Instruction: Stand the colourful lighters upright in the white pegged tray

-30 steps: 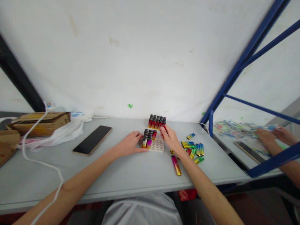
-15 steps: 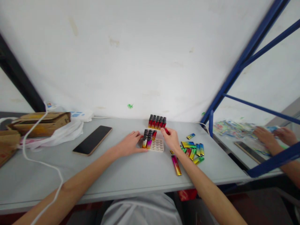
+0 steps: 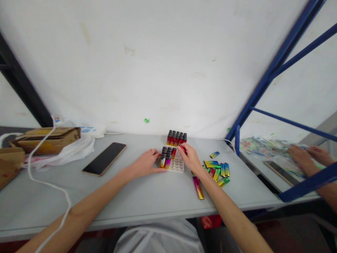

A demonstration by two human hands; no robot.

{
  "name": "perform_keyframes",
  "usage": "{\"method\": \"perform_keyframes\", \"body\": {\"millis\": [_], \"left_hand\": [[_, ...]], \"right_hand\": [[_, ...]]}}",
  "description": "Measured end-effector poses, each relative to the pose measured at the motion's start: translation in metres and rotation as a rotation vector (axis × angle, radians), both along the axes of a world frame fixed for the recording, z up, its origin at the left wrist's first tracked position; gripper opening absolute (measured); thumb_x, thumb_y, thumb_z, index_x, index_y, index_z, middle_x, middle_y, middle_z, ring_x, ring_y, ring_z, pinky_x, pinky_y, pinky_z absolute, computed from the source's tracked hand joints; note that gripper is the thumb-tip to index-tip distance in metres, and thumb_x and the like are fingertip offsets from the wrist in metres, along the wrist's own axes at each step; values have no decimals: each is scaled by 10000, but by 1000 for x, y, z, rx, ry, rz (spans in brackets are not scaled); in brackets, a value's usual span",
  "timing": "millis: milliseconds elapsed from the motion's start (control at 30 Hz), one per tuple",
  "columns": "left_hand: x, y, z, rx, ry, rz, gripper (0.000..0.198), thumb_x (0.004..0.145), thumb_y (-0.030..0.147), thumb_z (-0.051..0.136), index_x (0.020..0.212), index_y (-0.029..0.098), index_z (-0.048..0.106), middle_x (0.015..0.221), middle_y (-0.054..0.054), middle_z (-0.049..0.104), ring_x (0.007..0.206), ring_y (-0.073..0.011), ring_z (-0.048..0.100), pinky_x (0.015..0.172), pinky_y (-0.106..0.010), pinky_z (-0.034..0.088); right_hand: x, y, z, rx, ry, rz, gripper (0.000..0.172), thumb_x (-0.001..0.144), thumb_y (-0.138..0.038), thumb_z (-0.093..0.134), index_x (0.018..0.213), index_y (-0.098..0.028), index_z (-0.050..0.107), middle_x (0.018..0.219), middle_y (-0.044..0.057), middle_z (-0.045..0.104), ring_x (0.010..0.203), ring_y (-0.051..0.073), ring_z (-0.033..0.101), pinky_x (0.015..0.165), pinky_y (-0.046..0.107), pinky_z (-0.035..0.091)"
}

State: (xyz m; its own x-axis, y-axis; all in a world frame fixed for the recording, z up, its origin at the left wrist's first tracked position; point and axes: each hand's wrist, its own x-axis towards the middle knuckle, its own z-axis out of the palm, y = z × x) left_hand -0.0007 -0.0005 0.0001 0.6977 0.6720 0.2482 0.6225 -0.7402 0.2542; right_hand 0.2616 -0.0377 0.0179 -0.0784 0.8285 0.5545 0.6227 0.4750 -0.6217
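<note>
A white tray (image 3: 178, 165) with round holes sits on the table, its left part filled with upright black-topped lighters (image 3: 165, 158). My left hand (image 3: 146, 162) holds the tray's left end, thumb along the front and fingers behind. Over the tray's right back part, my right hand (image 3: 190, 156) pinches a red lighter (image 3: 183, 149), tilted; the fingers hide part of it. Behind the tray stands a block of red and gold lighters (image 3: 176, 138). Loose shiny lighters (image 3: 216, 171) in blue, green, yellow and red lie to the right, and a pink and gold lighter (image 3: 198, 188) lies nearer the front.
A phone (image 3: 104, 159) lies left of my left hand. Farther left are a cardboard box (image 3: 47, 140), a white plastic bag (image 3: 79, 149) and a white cable (image 3: 50, 182). Blue metal bars (image 3: 258, 91) rise at the right; beyond them another person's hands (image 3: 302, 156) work over plastic wrappers.
My right hand has moved slightly left with the red lighter, over the tray. The left hand stays at the tray's left end. The whole view has shifted a little.
</note>
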Motion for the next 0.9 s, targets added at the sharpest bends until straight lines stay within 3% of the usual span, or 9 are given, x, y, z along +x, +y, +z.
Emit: {"method": "perform_keyframes", "body": {"millis": [133, 300, 500, 733, 900], "left_hand": [[0, 0, -1, 11, -18, -11, 631, 894, 763, 724, 1148, 185, 726, 1164, -145, 686, 1086, -348, 660, 1021, -476, 538], [0, 1, -2, 5, -5, -4, 671, 888, 779, 718, 1175, 172, 721, 1164, -143, 682, 1097, -345, 657, 1022, -464, 535], [-1, 1, -2, 14, -14, -11, 670, 905, 788, 687, 1159, 170, 724, 1169, -153, 684, 1087, -350, 654, 1007, -476, 538], [0, 2, -5, 41, 1, -6, 659, 895, 781, 712, 1157, 176, 724, 1144, -139, 687, 1068, -335, 662, 989, -445, 537], [-1, 3, -6, 46, -11, -5, 643, 886, 763, 739, 1163, 183, 725, 1132, -135, 691, 1060, -337, 667, 985, -454, 545]], "right_hand": [[4, 0, 2, 60, -116, 44, 435, 1100, -546, 480, 895, -208, 661, 889, 62, 652, 800, 208, 602, 766, 325, 481], [8, -3, 5, -35, -190, 23, 558, 1088, -606, 522, 697, -216, 606, 620, -6, 568, 603, 166, 517, 633, 298, 403], [12, -5, 8, -113, -128, 101, 500, 1063, -611, 581, 786, -212, 698, 693, 15, 717, 642, 189, 647, 653, 284, 446], [20, -1, 9, -123, -288, 248, 503, 1101, -598, 523, 812, -218, 681, 711, 19, 710, 646, 187, 616, 664, 286, 422], [11, 2, 3, -154, -414, 91, 453, 1085, -521, 613, 755, -219, 683, 664, 21, 680, 614, 176, 580, 638, 287, 358]]}}
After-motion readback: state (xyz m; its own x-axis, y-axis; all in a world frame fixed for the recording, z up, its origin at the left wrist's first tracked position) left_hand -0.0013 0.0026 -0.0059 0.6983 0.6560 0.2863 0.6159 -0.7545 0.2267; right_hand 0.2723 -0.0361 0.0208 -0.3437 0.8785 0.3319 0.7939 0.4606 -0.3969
